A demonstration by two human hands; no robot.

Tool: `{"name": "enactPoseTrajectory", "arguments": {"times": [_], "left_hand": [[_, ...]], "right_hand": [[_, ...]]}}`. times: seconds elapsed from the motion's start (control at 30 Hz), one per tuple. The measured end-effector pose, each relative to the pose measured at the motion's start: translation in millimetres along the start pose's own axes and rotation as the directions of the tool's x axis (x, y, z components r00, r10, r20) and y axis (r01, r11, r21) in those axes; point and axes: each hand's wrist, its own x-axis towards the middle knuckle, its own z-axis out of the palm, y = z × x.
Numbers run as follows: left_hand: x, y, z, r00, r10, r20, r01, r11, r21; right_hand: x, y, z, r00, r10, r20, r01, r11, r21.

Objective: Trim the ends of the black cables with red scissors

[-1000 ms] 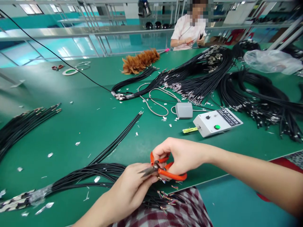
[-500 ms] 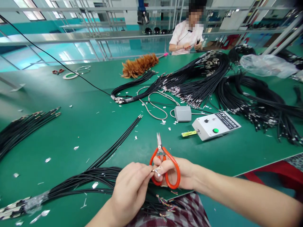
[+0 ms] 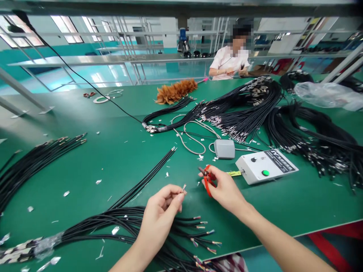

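Your left hand (image 3: 163, 206) pinches small metal scrap (image 3: 184, 187); your right hand (image 3: 224, 187) grips red scissors (image 3: 207, 180); both above worktop (image 3: 119, 158).

A factory assembly hall: a long green workbench (image 3: 85, 158) is holding bundled black cables (image 3: 244, 113), a co-worker (image 3: 231, 62) is sitting beneath metal racking (image 3: 127, 60)

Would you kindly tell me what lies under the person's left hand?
Under the left hand a bundle of black cables runs across the green table, their stripped ends fanning out to its right. The stretch directly beneath the hand and forearm is covered.
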Motion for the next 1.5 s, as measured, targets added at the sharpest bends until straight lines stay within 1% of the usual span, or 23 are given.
{"name": "enactPoseTrajectory", "arguments": {"times": [0.07,0.17,0.27,0.37,0.43,0.5,0.6,0.67,0.8,0.83,0.9,1.0,1.1,1.17,1.2,1.23,1.27,1.3,1.37,1.4,1.43,1.47,1.5], "left_hand": [[2,0,0.5,1.000,-0.009,0.008,0.009,1.000,0.003],[4,1,3.0,1.000,0.015,0.010,-0.015,0.999,0.050],[4,1,6.2,0.994,0.104,-0.014,-0.100,0.978,0.182],[0,-1,7.7,0.962,0.271,-0.029,-0.241,0.898,0.368],[-2,-3,7.6,0.922,0.388,-0.012,-0.334,0.808,0.485],[-4,-7,7.2,0.878,0.477,0.031,-0.405,0.709,0.577],[-4,-11,7.1,0.841,0.531,0.103,-0.461,0.604,0.650],[-4,-13,7.3,0.838,0.531,0.128,-0.471,0.584,0.661],[-5,-15,7.3,0.850,0.507,0.144,-0.467,0.598,0.652],[-6,-15,7.2,0.851,0.504,0.148,-0.468,0.600,0.649],[-6,-14,7.1,0.857,0.490,0.158,-0.468,0.613,0.637],[-5,-12,8.1,0.893,0.413,0.178,-0.430,0.671,0.604],[-2,-11,10.6,0.933,0.315,0.172,-0.355,0.741,0.570],[-1,-12,12.3,0.955,0.254,0.152,-0.295,0.782,0.550],[0,-13,12.8,0.965,0.225,0.137,-0.263,0.804,0.534],[0,-14,13.1,0.973,0.195,0.124,-0.231,0.828,0.511],[1,-15,13.2,0.979,0.167,0.113,-0.201,0.855,0.478],[1,-15,13.0,0.984,0.145,0.101,-0.174,0.883,0.437],[1,-15,12.1,0.991,0.110,0.080,-0.131,0.927,0.352],[1,-15,11.6,0.992,0.101,0.072,-0.119,0.940,0.320],[1,-14,11.2,0.993,0.098,0.065,-0.113,0.947,0.299],[1,-14,10.8,0.993,0.100,0.060,-0.113,0.949,0.293],[0,-14,10.6,0.993,0.102,0.061,-0.116,0.946,0.302]], "right_hand": [[-7,-6,7,0.999,0.009,0.043,-0.018,0.977,0.212],[-14,-19,9,0.994,0.009,0.107,-0.059,0.882,0.468],[-18,-27,7,0.993,-0.008,0.120,-0.063,0.815,0.576],[-24,-27,6,0.994,-0.005,0.110,-0.061,0.807,0.587],[-28,-26,6,0.995,0.003,0.102,-0.060,0.824,0.563],[-32,-26,6,0.997,0.006,0.074,-0.045,0.846,0.531],[-36,-26,7,1.000,-0.024,0.009,0.017,0.891,0.454],[-38,-26,8,0.998,-0.066,-0.014,0.066,0.920,0.386],[-39,-22,10,0.981,-0.189,-0.028,0.190,0.947,0.260],[-39,-21,10,0.970,-0.237,-0.044,0.241,0.946,0.215],[-38,-20,9,0.933,-0.355,-0.061,0.359,0.928,0.096],[-37,-21,8,0.857,-0.516,-0.003,0.511,0.851,-0.123],[-37,-24,9,0.791,-0.605,0.091,0.600,0.740,-0.303],[-38,-25,10,0.750,-0.646,0.142,0.652,0.685,-0.326],[-38,-26,11,0.742,-0.655,0.146,0.664,0.685,-0.299],[-38,-26,12,0.752,-0.648,0.124,0.655,0.713,-0.248],[-39,-26,12,0.784,-0.617,0.072,0.618,0.766,-0.178],[-38,-25,12,0.832,-0.554,0.003,0.552,0.829,-0.091],[-38,-22,11,0.926,-0.357,-0.122,0.369,0.924,0.098],[-38,-20,10,0.954,-0.261,-0.151,0.286,0.942,0.177],[-39,-18,10,0.969,-0.188,-0.158,0.222,0.947,0.232],[-39,-17,9,0.977,-0.148,-0.153,0.184,0.948,0.258],[-40,-15,9,0.980,-0.142,-0.141,0.175,0.950,0.258]]}}
